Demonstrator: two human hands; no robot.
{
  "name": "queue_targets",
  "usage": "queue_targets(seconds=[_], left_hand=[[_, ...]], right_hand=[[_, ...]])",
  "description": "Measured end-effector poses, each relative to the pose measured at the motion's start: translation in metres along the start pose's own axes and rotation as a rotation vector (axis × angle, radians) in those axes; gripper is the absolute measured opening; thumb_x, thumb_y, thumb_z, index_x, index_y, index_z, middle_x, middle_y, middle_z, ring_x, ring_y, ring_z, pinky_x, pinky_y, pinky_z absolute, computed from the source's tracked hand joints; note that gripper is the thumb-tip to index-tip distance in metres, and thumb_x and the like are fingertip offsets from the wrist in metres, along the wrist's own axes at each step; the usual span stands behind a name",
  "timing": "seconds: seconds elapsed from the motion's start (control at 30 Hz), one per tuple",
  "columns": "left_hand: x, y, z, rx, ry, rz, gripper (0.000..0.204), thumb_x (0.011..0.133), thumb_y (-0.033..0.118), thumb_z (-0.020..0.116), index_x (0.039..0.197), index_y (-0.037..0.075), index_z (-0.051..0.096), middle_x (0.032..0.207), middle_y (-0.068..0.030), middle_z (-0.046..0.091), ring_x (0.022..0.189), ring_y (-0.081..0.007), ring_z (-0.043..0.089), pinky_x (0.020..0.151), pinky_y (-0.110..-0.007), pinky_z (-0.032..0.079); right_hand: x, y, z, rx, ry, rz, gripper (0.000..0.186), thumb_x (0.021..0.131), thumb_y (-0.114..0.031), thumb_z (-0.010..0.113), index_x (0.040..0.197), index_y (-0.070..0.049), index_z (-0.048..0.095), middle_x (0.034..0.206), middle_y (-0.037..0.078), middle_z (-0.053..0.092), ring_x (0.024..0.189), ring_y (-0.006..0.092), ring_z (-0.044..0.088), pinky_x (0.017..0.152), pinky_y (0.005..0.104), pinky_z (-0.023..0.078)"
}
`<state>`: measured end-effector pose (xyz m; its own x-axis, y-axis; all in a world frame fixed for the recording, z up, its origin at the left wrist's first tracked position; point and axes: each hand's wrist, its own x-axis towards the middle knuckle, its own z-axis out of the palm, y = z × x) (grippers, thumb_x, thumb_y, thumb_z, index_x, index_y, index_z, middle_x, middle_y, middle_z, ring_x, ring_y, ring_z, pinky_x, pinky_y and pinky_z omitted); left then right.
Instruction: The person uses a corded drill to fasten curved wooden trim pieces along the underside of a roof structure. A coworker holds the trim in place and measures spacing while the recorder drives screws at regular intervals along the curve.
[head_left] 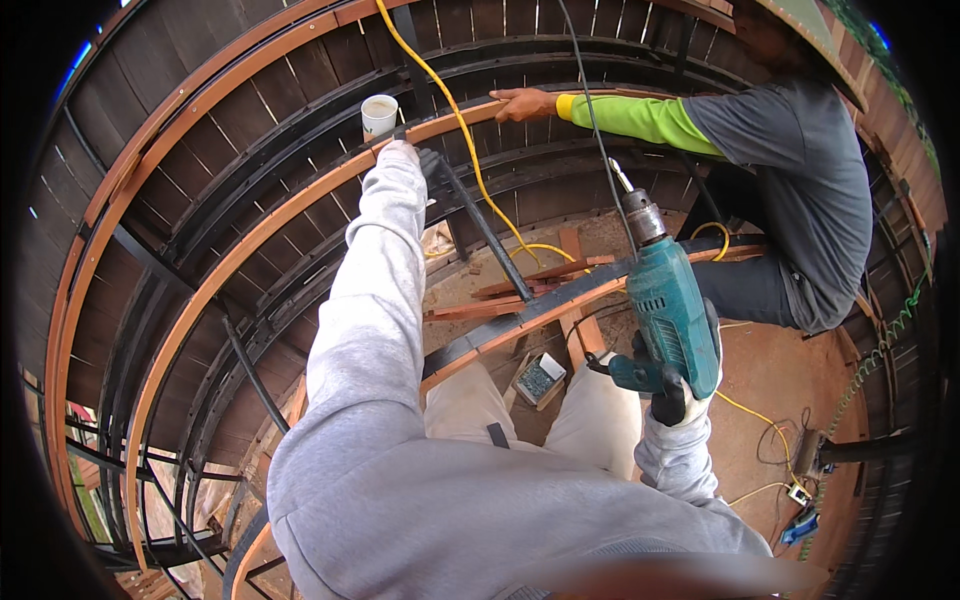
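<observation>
My right hand [680, 402], in a white and dark glove, is closed round a teal power drill [668, 310]. Its metal chuck and bit point away from me, and its cord plug end hangs near my leg. Stretched far forward, my left hand [402, 154] is at a curved orange-brown wooden strip [335, 178]. Most of its fingers are hidden, so its grip is unclear. A white cup [379, 116] is just beyond that hand; whether I touch it does not show. Farther right along the same strip lies a co-worker's bare hand [525, 104], fingers pointing left.
The co-worker [800, 170] sits at the right. Black metal bars [485, 230] and a nearer curved rail [535, 316] cross before me. A yellow cord [440, 85] and a dark cable [590, 95] hang down. A small open box [540, 380] lies between my legs, near wood offcuts [500, 300].
</observation>
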<state>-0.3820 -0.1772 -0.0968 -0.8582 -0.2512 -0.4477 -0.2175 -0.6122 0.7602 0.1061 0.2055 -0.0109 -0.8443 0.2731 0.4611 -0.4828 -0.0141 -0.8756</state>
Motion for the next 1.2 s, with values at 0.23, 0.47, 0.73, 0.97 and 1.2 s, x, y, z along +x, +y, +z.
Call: queue_targets(seconds=[0.23, 0.47, 0.73, 0.97, 1.2], left_hand=[[-0.348, -0.046, 0.052, 0.029, -0.898, 0.063, 0.074, 0.091, 0.060, 0.068, 0.128, -0.003, 0.056, 0.116, -0.0242, 0.067, 0.109, -0.0361, 0.069, 0.098, -0.050, 0.057], [-0.426, -0.082, 0.025, -0.326, -0.886, 0.001, 0.042, 0.091, 0.052, 0.073, 0.078, 0.015, 0.059, 0.070, -0.0024, 0.058, 0.069, -0.0209, 0.064, 0.068, -0.039, 0.056], [-0.447, -0.091, 0.016, -0.252, -0.525, 0.057, 0.055, 0.094, 0.058, 0.067, 0.063, 0.020, 0.043, 0.051, 0.0049, 0.032, 0.044, -0.0149, 0.039, 0.056, -0.036, 0.046], [-0.450, -0.090, 0.009, -0.185, -0.580, 0.014, 0.049, 0.091, 0.055, 0.073, 0.067, 0.021, 0.047, 0.057, 0.0043, 0.039, 0.052, -0.0154, 0.046, 0.056, -0.033, 0.044], [-0.443, -0.104, 0.025, -0.142, -0.606, 0.035, 0.043, 0.092, 0.050, 0.073, 0.073, 0.019, 0.050, 0.057, 0.0060, 0.035, 0.051, -0.0111, 0.040, 0.057, -0.032, 0.040]], right_hand=[[-0.010, 0.031, -0.003, 0.352, -0.060, 0.058, 0.099, 0.081, -0.036, 0.084, 0.153, 0.005, 0.031, 0.137, 0.026, 0.056, 0.113, 0.0338, 0.067, 0.093, 0.0401, 0.058], [-0.051, 0.071, -0.003, 0.203, -0.229, -0.013, 0.098, 0.082, -0.043, 0.080, 0.152, 0.008, 0.034, 0.144, 0.023, 0.051, 0.130, 0.0329, 0.056, 0.108, 0.0429, 0.046], [-0.074, 0.076, -0.008, 0.160, -0.302, 0.063, 0.090, 0.082, -0.038, 0.080, 0.151, 0.003, 0.040, 0.148, 0.019, 0.049, 0.136, 0.0308, 0.050, 0.112, 0.0410, 0.040], [-0.079, 0.099, -0.014, 0.057, -0.380, -0.131, 0.090, 0.080, -0.030, 0.080, 0.153, 0.002, 0.037, 0.156, 0.020, 0.043, 0.144, 0.0334, 0.042, 0.118, 0.0432, 0.033], [-0.092, 0.117, -0.025, 0.191, -0.262, 0.062, 0.090, 0.082, -0.031, 0.083, 0.152, 0.002, 0.038, 0.154, 0.020, 0.045, 0.140, 0.0323, 0.047, 0.115, 0.0427, 0.038]])
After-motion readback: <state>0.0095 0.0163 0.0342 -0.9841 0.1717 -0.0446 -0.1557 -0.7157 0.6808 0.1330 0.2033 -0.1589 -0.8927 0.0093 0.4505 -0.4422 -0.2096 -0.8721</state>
